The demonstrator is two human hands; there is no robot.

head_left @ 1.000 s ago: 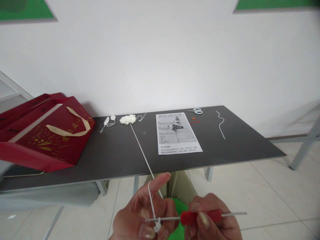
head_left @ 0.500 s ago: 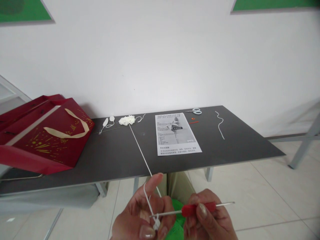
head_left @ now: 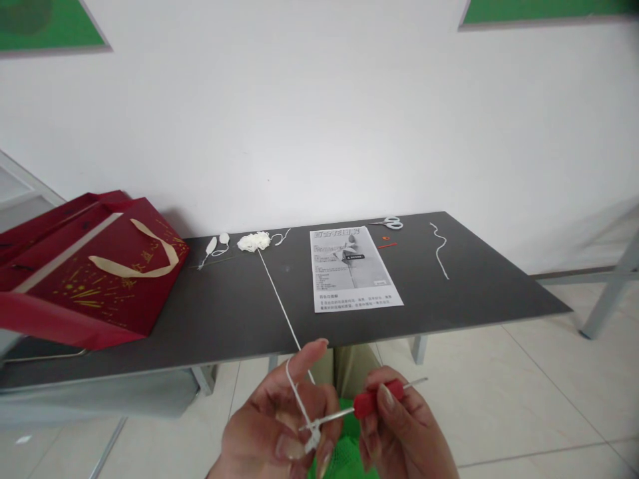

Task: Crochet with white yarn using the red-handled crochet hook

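Observation:
My left hand (head_left: 282, 416) pinches a small white crocheted piece (head_left: 313, 439) between thumb and fingers. Over its raised index finger runs white yarn (head_left: 279, 299), stretched taut from a loose yarn heap (head_left: 254, 241) at the back of the table. My right hand (head_left: 399, 422) is closed around the red grip of a crochet hook (head_left: 378, 398). The hook's tip sits at the top of the crocheted piece, where the yarn meets it; the exact loop is too small to make out. Both hands are in front of the table's near edge.
A printed sheet (head_left: 354, 269) lies mid-table on the dark table (head_left: 479, 279). Behind it are scissors (head_left: 393, 223) and small orange pieces (head_left: 387, 245). A yarn strand (head_left: 440, 249) lies right. Finished white pieces (head_left: 211, 246) and a red gift bag (head_left: 110, 279) are left.
My right hand has moved slightly left and turned the crochet hook, so its rear end now points more upward. My left hand still holds the crocheted piece, shifted slightly.

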